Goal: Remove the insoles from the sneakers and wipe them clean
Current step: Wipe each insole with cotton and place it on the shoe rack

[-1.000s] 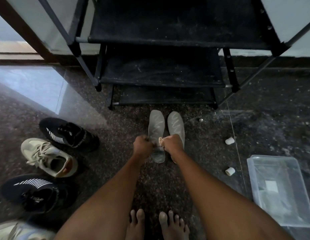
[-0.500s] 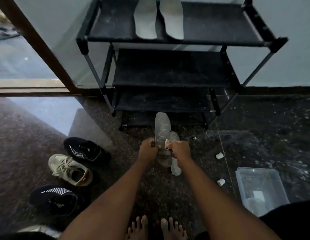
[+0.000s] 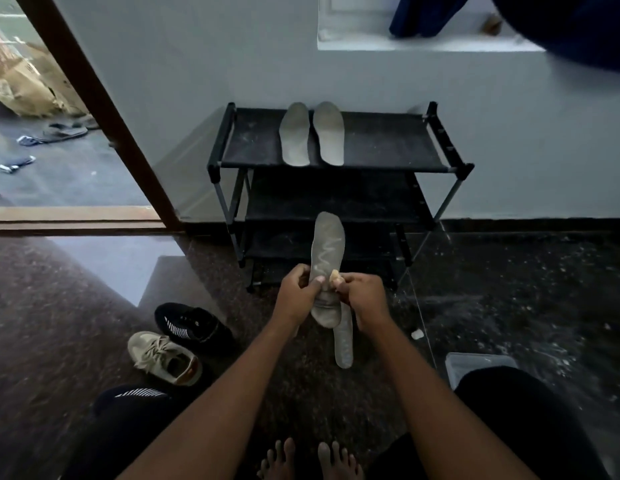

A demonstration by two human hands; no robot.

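Observation:
My left hand (image 3: 299, 296) grips a grey insole (image 3: 327, 247) near its heel, and the toe points up in front of the rack. My right hand (image 3: 364, 297) pinches a small pale wad (image 3: 334, 274) against that insole's right edge. A second insole (image 3: 343, 344) hangs down behind the first. Its upper end is hidden by my hands, so I cannot tell which hand holds it. Two more grey insoles (image 3: 294, 135) (image 3: 329, 133) lie side by side on the top shelf of the black shoe rack (image 3: 388, 143).
On the floor at the left lie a black sneaker (image 3: 194, 323), a beige sneaker (image 3: 163, 358) and another black sneaker (image 3: 135, 396). A clear plastic box (image 3: 474, 362) and a small white lump (image 3: 417, 334) lie at the right. An open doorway is at far left. My bare feet are at the bottom.
Both insoles have come up off the floor and now overlap in my hands. The view has tilted upward, showing the rack's top shelf and the wall.

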